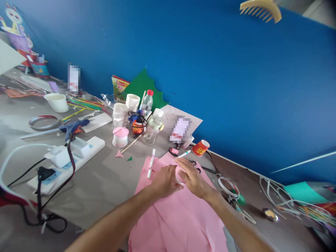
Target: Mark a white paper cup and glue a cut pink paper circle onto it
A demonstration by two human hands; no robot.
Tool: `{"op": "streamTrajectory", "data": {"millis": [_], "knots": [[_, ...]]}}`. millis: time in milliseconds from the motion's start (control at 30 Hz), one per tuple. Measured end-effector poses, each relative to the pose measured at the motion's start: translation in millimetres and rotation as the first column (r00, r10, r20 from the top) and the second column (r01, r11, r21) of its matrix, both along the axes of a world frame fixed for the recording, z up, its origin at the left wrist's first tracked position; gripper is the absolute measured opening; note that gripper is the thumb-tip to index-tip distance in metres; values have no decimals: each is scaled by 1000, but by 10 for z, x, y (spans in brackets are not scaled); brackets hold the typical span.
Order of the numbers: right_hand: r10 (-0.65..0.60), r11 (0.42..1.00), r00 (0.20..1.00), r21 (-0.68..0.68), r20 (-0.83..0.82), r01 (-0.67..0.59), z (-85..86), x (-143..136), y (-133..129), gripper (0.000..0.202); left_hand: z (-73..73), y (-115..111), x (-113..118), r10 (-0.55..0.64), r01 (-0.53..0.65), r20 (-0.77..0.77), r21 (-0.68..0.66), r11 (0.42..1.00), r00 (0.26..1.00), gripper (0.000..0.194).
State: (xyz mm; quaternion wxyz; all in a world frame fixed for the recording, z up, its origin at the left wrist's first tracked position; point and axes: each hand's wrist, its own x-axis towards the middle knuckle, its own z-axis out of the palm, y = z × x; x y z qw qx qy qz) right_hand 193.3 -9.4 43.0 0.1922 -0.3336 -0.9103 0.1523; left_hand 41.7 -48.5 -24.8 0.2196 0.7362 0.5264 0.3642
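Note:
My left hand point(165, 181) and my right hand point(192, 177) close round a small pink-and-white paper cup point(179, 175) from both sides. The fingers hide most of the cup. Both hands are over a stack of pink paper sheets point(173, 224). A white marker point(151, 162) lies to the left of my left hand, and a second marker point(184, 154) lies just beyond my fingertips. Dark scissor handles point(197, 170) show beside my right hand. Further left stands a white cup with a pink paper top point(120, 137), near a pink paper scrap point(119, 154).
A power strip point(94, 143) with cables and a blue glue gun point(72, 128) occupy the left. Behind stand a glass jar point(152, 134), a water bottle point(147, 102) and paper cups point(120, 115). A tipped red cup point(201, 148) and white cables point(228, 185) are right.

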Motion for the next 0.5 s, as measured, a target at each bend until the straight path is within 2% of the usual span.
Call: {"op": "streamTrajectory", "data": {"millis": [233,500], "knots": [[26,1000,994,9,103,-27,54,-54,-37,44,-57,17,17,7,-7,7,96,995,1000,51],[19,1000,998,-12,59,-19,11,-71,-31,41,-14,4,11,2,-2,7,65,998,1000,44]]}}
